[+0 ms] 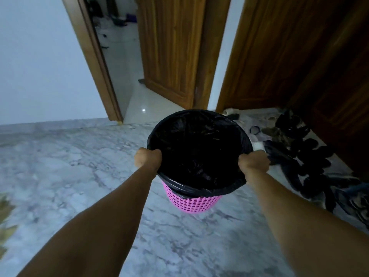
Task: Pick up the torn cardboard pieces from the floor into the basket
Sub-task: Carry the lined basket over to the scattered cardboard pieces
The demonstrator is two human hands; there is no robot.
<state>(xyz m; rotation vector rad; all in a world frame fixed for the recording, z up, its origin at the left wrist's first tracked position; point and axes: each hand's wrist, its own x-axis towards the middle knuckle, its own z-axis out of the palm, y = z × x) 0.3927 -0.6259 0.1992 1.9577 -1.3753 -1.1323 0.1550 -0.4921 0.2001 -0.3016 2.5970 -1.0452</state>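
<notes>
A pink plastic basket (192, 202) lined with a black bag (197, 148) hangs in front of me, above the marble floor. My left hand (148, 158) grips the rim on its left side. My right hand (254, 163) grips the rim on its right side. The inside of the bag is dark and I cannot tell what lies in it. Blurred brown torn cardboard pieces (6, 212) lie on the floor at the far left edge of the view.
A pile of dark shoes and sandals (303, 154) covers the floor at the right, along a dark wooden door (319, 56). An open doorway (123, 56) with a wooden door leaf (171, 47) lies straight ahead. A white wall (40, 56) stands at the left.
</notes>
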